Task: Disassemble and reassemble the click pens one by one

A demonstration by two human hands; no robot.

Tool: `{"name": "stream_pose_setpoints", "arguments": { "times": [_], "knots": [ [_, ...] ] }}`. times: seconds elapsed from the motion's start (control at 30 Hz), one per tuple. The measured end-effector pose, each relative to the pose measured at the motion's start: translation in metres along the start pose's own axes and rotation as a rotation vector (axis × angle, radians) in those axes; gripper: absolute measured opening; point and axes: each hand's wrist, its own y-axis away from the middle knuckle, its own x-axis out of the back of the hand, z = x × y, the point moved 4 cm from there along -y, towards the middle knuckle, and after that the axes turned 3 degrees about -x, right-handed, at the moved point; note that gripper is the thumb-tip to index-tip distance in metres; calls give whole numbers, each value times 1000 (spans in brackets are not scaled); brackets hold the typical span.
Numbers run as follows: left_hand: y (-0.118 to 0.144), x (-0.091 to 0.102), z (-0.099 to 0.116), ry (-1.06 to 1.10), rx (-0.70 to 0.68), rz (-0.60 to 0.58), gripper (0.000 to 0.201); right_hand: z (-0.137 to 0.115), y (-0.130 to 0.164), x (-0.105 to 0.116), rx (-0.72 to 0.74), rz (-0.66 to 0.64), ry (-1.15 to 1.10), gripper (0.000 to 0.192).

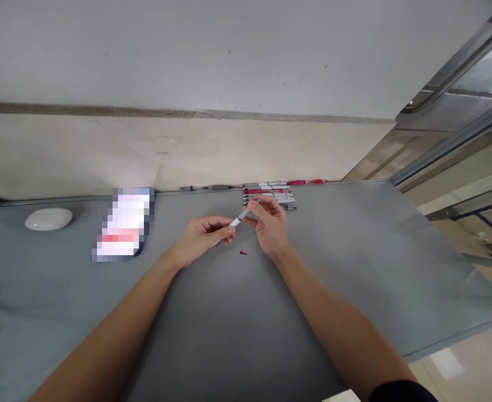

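Both the left hand (204, 234) and the right hand (271, 223) grip a grey pen (240, 216) above the table (354, 268), just in front of a row of pens (268, 195); a small red piece (242, 253) lies below the pen.

no legible text, labels or numbers

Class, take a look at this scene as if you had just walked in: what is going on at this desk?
A person holds a grey pen in both hands over a grey table: the left hand grips its lower end, the right hand its upper end. A small red piece lies on the table just below the hands. More pens lie in a row by the wall, and a white oval case sits far left.
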Motion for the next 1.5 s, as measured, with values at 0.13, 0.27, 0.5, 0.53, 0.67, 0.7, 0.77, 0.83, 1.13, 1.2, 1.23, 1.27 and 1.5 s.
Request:
{"name": "stream_pose_setpoints", "arguments": {
  "times": [0.13, 0.27, 0.5, 0.53, 0.67, 0.7, 0.77, 0.83, 1.13, 1.2, 1.23, 1.27, 1.5],
  "knots": [
    [2, -3, 8, -36, -24, -133, 33, 2, 0, 0, -30, -50, -10, 17],
    [3, -4, 9, -51, -2, -163, 36, 2, -1, 0, -39, -47, -24, 19],
    [1, -1, 0, 2, 26, -15, 29, 1, -1, 0, 10, 3, 12, 19],
    [0, -1, 0, -4, 25, -9, 28, 1, -1, 1, 12, 8, 12, 19],
    [1, -2, 4, 4, 0, -33, 26, 1, 0, 1, 0, -14, 8, 18],
    [1, -3, 5, 6, -5, -54, 27, 1, 0, 0, -9, -30, 7, 17],
    [2, -3, 6, -1, 0, -93, 30, 1, 0, -1, -28, -63, -2, 16],
    [2, -3, 4, -11, 16, -97, 31, 1, 0, -1, -34, -69, -17, 17],
    [-1, 0, -4, 7, 41, 23, 28, 2, -2, 2, 1, 20, -2, 19],
    [0, -1, 0, -7, 32, -1, 28, 2, -2, 2, -1, 11, -2, 19],
    [0, -2, 2, -13, 27, -33, 29, 2, -2, 2, -9, -4, -5, 18],
    [0, -3, 4, -18, 23, -69, 31, 3, -2, 1, -21, -23, -10, 18],
    [2, -4, 7, -23, 51, -125, 35, 3, -2, 1, -39, -26, -21, 19]
  ]
}}
